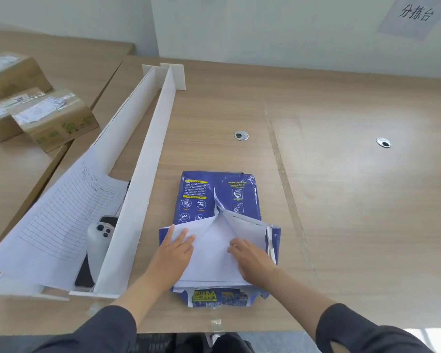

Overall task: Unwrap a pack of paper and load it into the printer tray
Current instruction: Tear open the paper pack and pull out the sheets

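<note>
A blue pack of paper (201, 194) lies flat on the wooden table (341, 200), its near half torn open. The wrapper flaps are folded outward, baring the white paper stack (213, 256). My left hand (175, 253) lies flat on the left flap, fingers spread. On the right flap rests my right hand (250, 256), fingers curled over its edge near the torn blue strip (271, 240). No printer tray is in view.
A long white foam-board channel (148, 154) runs along the left of the pack, holding a printed form sheet (61, 215) and a phone (99, 240). Cardboard boxes (43, 118) sit on the neighbouring table. Two cable grommets (241, 135) are set into the tabletop beyond.
</note>
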Tool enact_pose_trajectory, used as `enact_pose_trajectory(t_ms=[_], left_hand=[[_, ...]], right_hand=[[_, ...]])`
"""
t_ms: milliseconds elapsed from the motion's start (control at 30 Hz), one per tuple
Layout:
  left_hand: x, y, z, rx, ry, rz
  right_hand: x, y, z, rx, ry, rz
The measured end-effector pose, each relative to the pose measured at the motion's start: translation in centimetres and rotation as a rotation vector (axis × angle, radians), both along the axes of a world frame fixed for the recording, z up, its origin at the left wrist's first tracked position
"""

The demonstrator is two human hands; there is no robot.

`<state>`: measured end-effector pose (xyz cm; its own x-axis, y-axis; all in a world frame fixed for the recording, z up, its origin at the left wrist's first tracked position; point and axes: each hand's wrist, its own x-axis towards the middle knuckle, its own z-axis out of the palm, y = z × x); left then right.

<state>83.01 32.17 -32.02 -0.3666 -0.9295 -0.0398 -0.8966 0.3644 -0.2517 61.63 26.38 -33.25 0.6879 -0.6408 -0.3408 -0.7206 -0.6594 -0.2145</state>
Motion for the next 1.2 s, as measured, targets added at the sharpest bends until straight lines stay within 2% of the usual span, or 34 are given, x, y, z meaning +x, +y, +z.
enact_pose_trajectory(t_ms=[133, 267, 433, 533, 567, 733, 1033, 1200], left_hand=[[-0.6, 0.3, -0.3, 0.048, -0.005, 0.061], [-0.8, 0.5, -1.1, 0.121, 0.035, 0.089], [-0.2, 0.8, -1.8, -0.062, 0.139, -0.123], [0.2, 0.7, -1.2, 0.116, 0.121, -0.154], [0.3, 0.6, -0.8, 0.177, 0.125, -0.125], [0.1, 0.8, -0.8, 0.223, 0.160, -0.121], [-0.5, 0.9, -0.4, 0.279, 0.102, -0.093], [-1.1, 0.9, -0.4, 0.233, 0.076, -0.141]], right_hand=[[0.6, 0.8, -1.0, 0.011, -0.021, 0.067], [0.9, 1.2, -1.5, -0.076, 0.083, 0.106], [1.1, 1.2, -1.5, -0.075, 0.150, 0.118], [0.9, 1.1, -1.0, -0.162, 0.147, 0.158], [0.8, 1.0, -1.0, -0.206, 0.134, 0.164], [0.3, 1.0, -1.2, -0.305, 0.008, 0.252], [0.3, 1.4, -0.9, -0.321, -0.044, 0.375], [-0.8, 1.0, -0.9, -0.290, -0.063, 0.400]])
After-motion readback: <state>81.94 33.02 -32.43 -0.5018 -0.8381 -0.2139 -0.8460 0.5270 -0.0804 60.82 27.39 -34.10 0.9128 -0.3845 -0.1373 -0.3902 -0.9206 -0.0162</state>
